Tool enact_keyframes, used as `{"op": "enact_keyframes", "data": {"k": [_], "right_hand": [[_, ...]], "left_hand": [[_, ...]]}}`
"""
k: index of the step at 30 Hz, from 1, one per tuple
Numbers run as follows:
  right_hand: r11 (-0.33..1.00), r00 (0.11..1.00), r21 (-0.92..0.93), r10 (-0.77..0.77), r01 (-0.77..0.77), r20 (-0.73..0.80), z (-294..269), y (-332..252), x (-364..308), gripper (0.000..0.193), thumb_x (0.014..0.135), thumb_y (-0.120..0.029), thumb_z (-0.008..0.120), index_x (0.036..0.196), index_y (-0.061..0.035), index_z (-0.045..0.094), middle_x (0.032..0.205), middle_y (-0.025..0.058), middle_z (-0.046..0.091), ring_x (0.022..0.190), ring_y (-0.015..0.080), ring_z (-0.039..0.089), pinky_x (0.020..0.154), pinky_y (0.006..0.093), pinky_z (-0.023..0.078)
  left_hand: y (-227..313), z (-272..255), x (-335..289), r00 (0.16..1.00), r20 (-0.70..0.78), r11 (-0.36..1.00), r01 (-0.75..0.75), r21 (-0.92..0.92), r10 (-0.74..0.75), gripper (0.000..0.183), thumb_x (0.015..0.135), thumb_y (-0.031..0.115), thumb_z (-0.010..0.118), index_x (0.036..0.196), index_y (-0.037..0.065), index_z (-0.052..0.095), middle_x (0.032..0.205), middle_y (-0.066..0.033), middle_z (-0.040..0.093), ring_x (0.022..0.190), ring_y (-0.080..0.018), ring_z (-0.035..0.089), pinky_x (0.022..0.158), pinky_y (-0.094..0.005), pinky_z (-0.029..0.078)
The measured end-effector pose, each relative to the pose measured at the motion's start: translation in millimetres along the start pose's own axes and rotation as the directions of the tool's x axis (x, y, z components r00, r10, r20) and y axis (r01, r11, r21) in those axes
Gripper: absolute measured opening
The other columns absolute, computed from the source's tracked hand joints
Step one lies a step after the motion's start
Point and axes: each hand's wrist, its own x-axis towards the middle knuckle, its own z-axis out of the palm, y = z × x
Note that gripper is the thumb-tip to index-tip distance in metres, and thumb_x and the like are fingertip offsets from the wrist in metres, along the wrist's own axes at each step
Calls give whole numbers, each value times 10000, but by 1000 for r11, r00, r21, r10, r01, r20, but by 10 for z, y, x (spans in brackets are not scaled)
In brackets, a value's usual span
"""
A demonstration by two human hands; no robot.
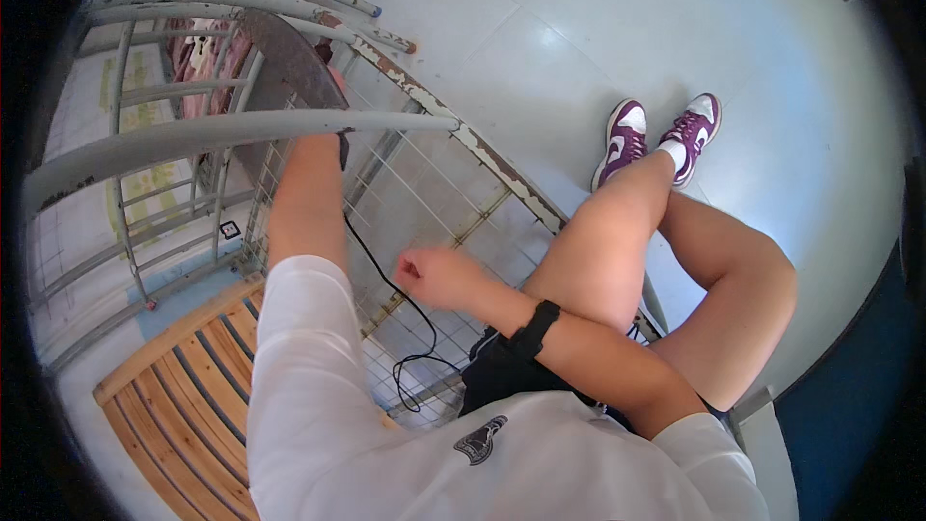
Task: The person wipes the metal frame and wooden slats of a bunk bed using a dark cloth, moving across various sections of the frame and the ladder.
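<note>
My left forearm (307,203) stretches up and away to the left, passing under a curved grey metal bar (193,145). Beyond the wrist, the bar and a dark brown-grey panel (289,58) hide most of my left hand, so its fingers and anything in them do not show. A dark band sits at that wrist. My right hand (439,278) is held over the wire mesh in front of my lap, slightly blurred, its fingers curled closed with nothing visible in them. A black strap (534,328) circles the right wrist. Close to this hand, a thin black cable (424,328) hangs in loops.
A rusty, peeling metal rail (502,174) edges the mesh frame (395,164). Grey tubular bars (231,0) and patterned pink cloth (203,48) are at the far left. A slatted wooden seat (193,376) stands near left. My legs and purple-white shoes (627,140) extend over the pale floor.
</note>
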Motion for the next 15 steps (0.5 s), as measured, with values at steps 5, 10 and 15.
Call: {"op": "enact_keyframes", "data": {"k": [5, 10, 15], "right_hand": [[999, 998, -1, -38, 38, 43, 226, 212, 73, 259, 873, -319, 593, 956, -86, 670, 909, 143, 693, 862, 344, 661, 721, 454, 518], [995, 998, -70, 68, -69, -16, 33, 178, 151, 270, 880, -311, 580, 1014, -105, 692, 940, 138, 700, 865, 337, 660, 742, 421, 518], [997, 996, 30, 78, -76, -53, -67, 484, 212, 279, 910, -274, 572, 1014, -38, 680, 864, 120, 699, 767, 246, 662, 700, 368, 514]], "left_hand": [[126, -198, 27, 969, 229, 988, 115, -106, -88, 428, 869, 42, 529, 1297, 62, 525, 1286, -169, 544, 1187, -356, 504, 1017, -409, 403], [403, -574, -237, 899, 421, 988, 149, -39, -119, 382, 854, 105, 559, 1232, 126, 604, 1215, -130, 626, 1139, -348, 569, 955, -429, 463], [779, -1022, -882, 874, 467, 963, -7, -269, 137, 419, 803, 68, 624, 1222, 90, 625, 1186, -170, 648, 1078, -344, 614, 914, -419, 499]]}}
